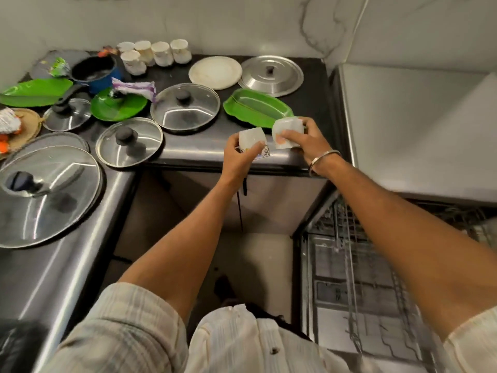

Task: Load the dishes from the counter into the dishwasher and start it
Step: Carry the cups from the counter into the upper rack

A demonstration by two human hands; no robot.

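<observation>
- My left hand [243, 154] grips one cup [252, 140], my right hand [301, 138] another cup [286, 131], over the bench's [204, 146] front edge.
- I judge them light, rigid, breakable, slick; hold round the walls.

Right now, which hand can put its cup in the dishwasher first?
Probably the right hand: its white cup is on the side of the open dishwasher rack. The left hand would have to cross over.

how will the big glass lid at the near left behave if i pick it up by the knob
The glass lid looks wide with a metal rim, so probably heavy for one hand. Its small dark knob gives little grip, so it may swing or tilt. Being glass, it would likely break if dropped.
</observation>
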